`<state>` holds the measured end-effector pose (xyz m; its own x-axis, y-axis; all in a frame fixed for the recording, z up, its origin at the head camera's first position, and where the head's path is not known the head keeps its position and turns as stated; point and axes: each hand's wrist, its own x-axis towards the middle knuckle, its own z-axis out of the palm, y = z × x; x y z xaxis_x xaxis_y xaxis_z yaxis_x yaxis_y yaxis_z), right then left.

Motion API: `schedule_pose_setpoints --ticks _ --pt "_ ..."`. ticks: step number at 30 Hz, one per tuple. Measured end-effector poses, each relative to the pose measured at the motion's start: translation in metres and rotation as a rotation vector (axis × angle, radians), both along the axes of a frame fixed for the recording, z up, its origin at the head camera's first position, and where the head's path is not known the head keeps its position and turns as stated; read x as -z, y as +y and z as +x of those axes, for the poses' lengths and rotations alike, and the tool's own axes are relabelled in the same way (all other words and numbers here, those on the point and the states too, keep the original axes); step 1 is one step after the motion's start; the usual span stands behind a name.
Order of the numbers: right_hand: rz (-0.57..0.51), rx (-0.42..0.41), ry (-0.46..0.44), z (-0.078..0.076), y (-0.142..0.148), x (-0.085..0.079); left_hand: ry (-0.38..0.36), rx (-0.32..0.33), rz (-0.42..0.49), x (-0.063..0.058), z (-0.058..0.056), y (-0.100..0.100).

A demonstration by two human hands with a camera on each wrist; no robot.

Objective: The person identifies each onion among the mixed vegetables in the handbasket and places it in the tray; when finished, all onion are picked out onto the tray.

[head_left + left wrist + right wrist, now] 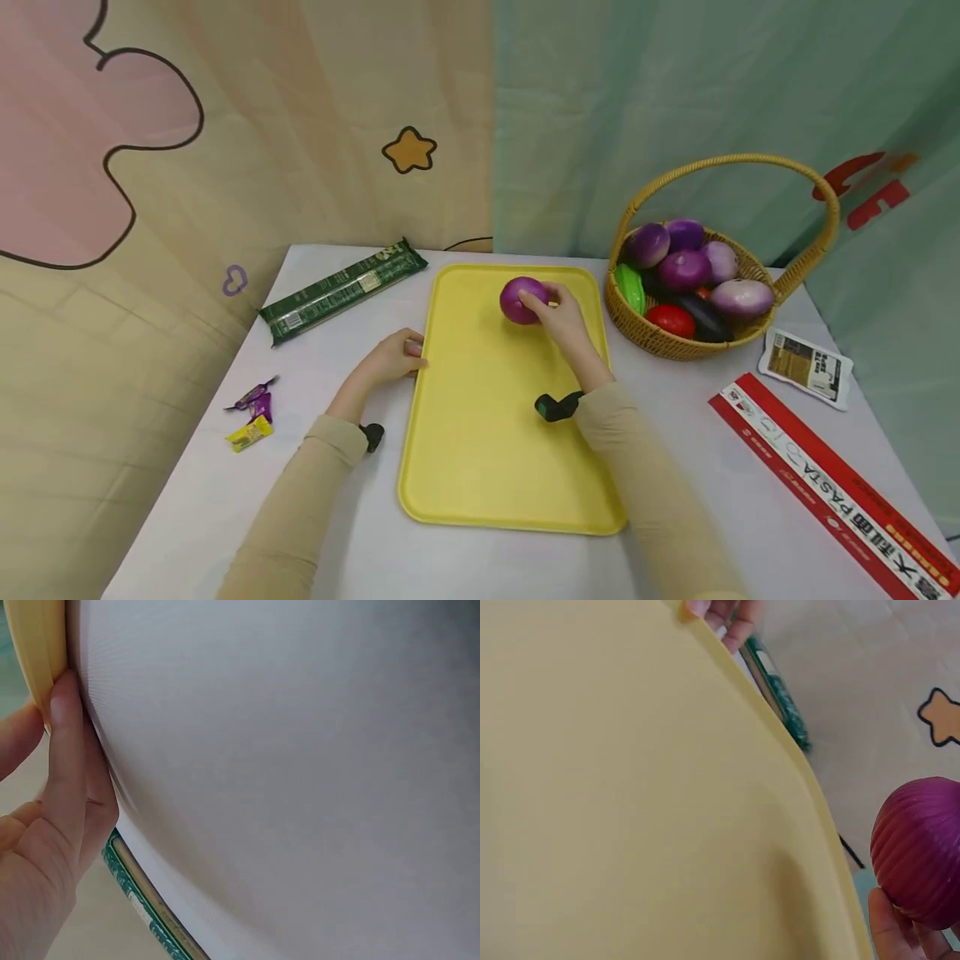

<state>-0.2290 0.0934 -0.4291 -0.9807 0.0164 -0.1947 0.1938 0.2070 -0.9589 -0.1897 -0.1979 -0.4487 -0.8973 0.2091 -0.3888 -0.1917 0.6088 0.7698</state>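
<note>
While fingers (886,922) hold the onion (919,851), the tray (480,450) stretches lengthwise forward.

Long, plain beige sleeves covered both forearms. Behind the bare left hand (393,354), the left sleeve (281,517) ended near the wrist in a broad cuff (337,437), and soft creases crossed the cloth farther back. Behind the bare right hand (558,312), the right sleeve (663,500) matched it in colour. A small black left wrist camera (372,437) and right wrist camera (558,407) jutted out beside the cuffs, the right one stubby, with a dark green patch.
</note>
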Motion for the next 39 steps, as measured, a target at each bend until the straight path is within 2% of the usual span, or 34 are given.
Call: schedule_pose_setpoints --ticks 4,8,14,22,26,33,36,39 --pt "-0.025 0.017 -0.096 -0.006 -0.027 0.024 -0.021 -0.015 0.001 0.001 0.001 0.002" --pt "-0.012 0.023 -0.118 -0.011 -0.048 0.035 -0.018 -0.027 -0.016 0.0 0.002 0.003" --pt "0.091 0.011 -0.071 -0.013 -0.063 0.035 -0.023 -0.051 -0.026 -0.001 0.004 0.005" --pt "0.194 -0.042 -0.024 -0.013 -0.066 0.03 -0.021 -0.056 -0.021 -0.003 0.004 0.005" --pt "0.218 -0.08 -0.024 -0.01 -0.058 0.02 -0.021 -0.059 -0.023 -0.002 0.004 0.003" --pt "0.154 -0.11 -0.006 0.0 -0.02 -0.017 -0.021 -0.053 -0.023 -0.004 0.003 0.002" --pt "0.129 -0.084 0.063 0.004 0.007 -0.032 -0.024 -0.049 -0.025 -0.004 0.003 0.003" --pt "0.137 0.013 0.148 0.006 0.038 -0.046 -0.025 -0.046 -0.023 -0.002 0.003 0.003"
